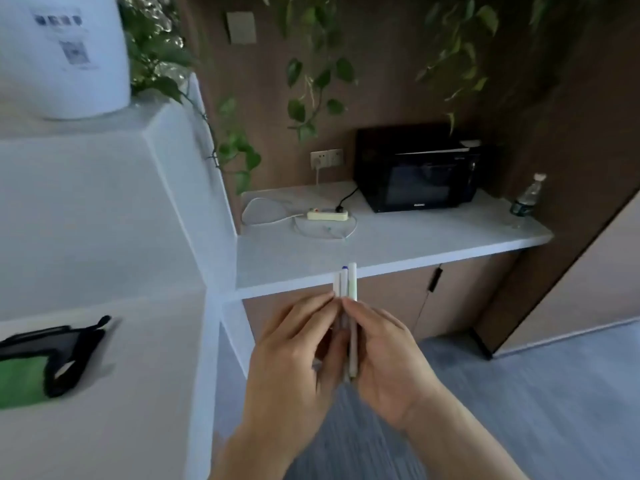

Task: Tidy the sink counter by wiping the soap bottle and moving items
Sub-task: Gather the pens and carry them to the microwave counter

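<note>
Both hands meet in front of me, just below the front edge of the white counter (398,244). Between them stands a small bundle of white pens (347,282), tips up, one with a blue tip. My left hand (294,355) pinches the bundle from the left and my right hand (388,358) grips it from the right. The lower ends of the pens are hidden behind my fingers. No soap bottle or sink is in view.
A black microwave (419,168) sits at the back of the counter, with a power strip (327,214) and looped white cable beside it. A plastic water bottle (528,195) stands at the right end. On a white ledge to my left lies a green-and-black cloth (41,362).
</note>
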Action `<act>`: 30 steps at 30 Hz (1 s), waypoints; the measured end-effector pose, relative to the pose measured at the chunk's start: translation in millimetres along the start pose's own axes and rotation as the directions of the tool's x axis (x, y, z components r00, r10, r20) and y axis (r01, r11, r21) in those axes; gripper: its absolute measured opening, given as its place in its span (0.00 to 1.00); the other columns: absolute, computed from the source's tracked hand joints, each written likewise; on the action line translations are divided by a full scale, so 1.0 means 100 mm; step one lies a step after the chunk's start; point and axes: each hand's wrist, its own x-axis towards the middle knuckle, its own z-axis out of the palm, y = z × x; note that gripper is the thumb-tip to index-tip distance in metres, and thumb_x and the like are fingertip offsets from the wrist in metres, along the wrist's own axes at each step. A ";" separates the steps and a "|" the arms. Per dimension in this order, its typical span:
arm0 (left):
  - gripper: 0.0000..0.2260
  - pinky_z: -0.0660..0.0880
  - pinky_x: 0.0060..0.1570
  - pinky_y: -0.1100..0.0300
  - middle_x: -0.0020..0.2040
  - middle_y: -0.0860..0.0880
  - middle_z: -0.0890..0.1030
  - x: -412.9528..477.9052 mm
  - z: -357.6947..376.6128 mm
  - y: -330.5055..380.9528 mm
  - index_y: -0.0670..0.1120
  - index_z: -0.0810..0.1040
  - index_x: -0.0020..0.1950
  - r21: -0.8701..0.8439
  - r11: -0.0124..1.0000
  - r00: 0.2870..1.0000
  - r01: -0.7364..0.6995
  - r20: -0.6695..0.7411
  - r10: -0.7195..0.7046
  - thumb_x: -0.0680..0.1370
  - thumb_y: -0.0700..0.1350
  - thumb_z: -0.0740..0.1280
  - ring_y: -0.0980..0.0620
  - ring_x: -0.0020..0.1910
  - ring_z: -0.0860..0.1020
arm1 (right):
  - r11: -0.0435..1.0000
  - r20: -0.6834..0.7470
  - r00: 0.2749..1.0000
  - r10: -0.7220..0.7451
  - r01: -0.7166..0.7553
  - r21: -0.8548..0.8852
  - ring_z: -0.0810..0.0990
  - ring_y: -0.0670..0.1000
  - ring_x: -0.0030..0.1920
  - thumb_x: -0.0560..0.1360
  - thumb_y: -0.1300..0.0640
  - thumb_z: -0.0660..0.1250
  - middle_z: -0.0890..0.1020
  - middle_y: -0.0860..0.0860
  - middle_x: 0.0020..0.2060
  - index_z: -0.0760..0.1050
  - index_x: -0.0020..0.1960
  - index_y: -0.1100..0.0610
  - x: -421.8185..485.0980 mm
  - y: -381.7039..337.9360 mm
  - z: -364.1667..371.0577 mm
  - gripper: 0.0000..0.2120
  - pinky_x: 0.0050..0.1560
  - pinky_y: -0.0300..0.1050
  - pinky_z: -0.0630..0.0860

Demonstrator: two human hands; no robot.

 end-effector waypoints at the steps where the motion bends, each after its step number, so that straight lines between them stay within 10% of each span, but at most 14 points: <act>1: 0.15 0.74 0.64 0.61 0.65 0.56 0.81 0.07 0.15 0.08 0.47 0.81 0.67 -0.011 1.000 0.999 -0.026 0.023 0.026 0.81 0.48 0.67 0.56 0.66 0.76 | 0.999 -0.026 0.999 -0.019 0.020 0.026 0.88 0.55 0.40 0.83 0.57 0.60 0.87 0.59 0.39 0.86 0.46 0.63 -0.01 -0.10 -0.14 0.18 0.39 0.49 0.84; 30: 0.20 0.77 0.61 0.51 0.62 0.55 0.81 2.54 4.57 1.90 0.48 0.80 0.66 -0.200 0.975 0.910 -0.094 0.380 0.166 0.81 0.56 0.59 0.54 0.64 0.76 | 0.967 -0.366 0.913 -0.181 0.233 0.101 0.80 0.52 0.30 0.84 0.61 0.57 0.80 0.58 0.31 0.77 0.48 0.66 1.20 -3.09 -3.93 0.13 0.31 0.43 0.80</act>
